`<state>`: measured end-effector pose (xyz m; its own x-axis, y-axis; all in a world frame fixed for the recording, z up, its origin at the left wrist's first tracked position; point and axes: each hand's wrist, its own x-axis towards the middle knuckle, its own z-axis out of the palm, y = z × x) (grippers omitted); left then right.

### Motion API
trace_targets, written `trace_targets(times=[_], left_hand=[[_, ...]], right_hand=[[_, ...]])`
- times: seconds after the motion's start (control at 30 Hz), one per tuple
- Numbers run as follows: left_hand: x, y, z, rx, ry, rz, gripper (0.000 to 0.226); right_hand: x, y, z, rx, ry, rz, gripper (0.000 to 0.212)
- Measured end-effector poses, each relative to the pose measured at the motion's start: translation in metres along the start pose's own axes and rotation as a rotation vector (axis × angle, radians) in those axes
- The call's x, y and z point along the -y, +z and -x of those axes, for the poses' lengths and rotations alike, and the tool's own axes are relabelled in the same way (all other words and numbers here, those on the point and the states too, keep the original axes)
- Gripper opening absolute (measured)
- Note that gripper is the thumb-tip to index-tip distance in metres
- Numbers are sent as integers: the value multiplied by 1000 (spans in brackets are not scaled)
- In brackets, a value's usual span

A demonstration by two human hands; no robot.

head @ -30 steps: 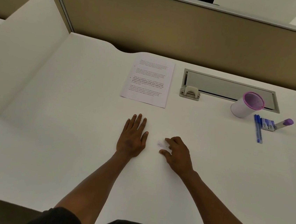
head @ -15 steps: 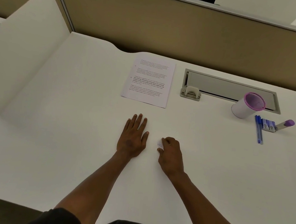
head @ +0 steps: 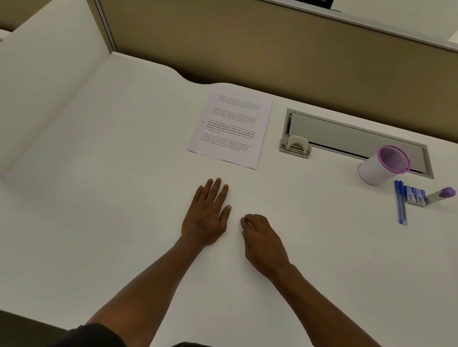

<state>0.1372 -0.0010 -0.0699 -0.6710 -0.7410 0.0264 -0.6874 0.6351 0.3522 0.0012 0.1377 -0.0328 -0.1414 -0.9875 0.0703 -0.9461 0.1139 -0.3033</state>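
My left hand (head: 207, 213) lies flat on the white desk (head: 104, 216), palm down with fingers straight and together. Just to its right, my right hand (head: 261, 240) rests on the desk with its fingers curled under. A small white piece (head: 250, 226) shows only as a pale sliver between those curled fingertips; the rest of it is hidden by the hand. The two hands are a short gap apart and do not touch.
A printed sheet (head: 231, 128) lies beyond the hands. Right of it are a cable hatch (head: 358, 139) with a latch (head: 295, 146), a white cup with a pink rim (head: 382, 167), blue pens (head: 400, 202), a small blue pack (head: 416, 196) and a purple-capped tube (head: 443, 194). Partition walls (head: 264, 44) stand behind and left.
My right hand slid left toward the left hand and curled its fingers over the small white piece, which now is nearly hidden. The left hand stayed flat in place.
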Motion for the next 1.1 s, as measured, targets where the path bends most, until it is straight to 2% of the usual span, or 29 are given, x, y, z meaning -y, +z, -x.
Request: trace_targets(times=[0.1,0.2,0.27,0.37,0.5,0.87,1.1], left_hand=[[0,1,0,-2,1,-5,62],[1,1,0,-6,3,-2,61],[1,1,0,-9,0,-3,61],[0,2,0,-2,-2,-3,61],[0,1,0,2,-3,-5,62],[-1,1,0,-7,5,-6,62],[-1,0,1,-9,4,3,61]], right_hand=[[-5,-6,4,11,-15,-38,32],[-12,-14,-1,-26,177,-213,40],[-13,-17,-4,21,247,-219,45],[-9,-15,-5,117,220,-126,34],[-3,-12,-11,100,254,-109,19],[25,-5,-5,77,213,35,28],[12,-16,-22,132,133,69,23]])
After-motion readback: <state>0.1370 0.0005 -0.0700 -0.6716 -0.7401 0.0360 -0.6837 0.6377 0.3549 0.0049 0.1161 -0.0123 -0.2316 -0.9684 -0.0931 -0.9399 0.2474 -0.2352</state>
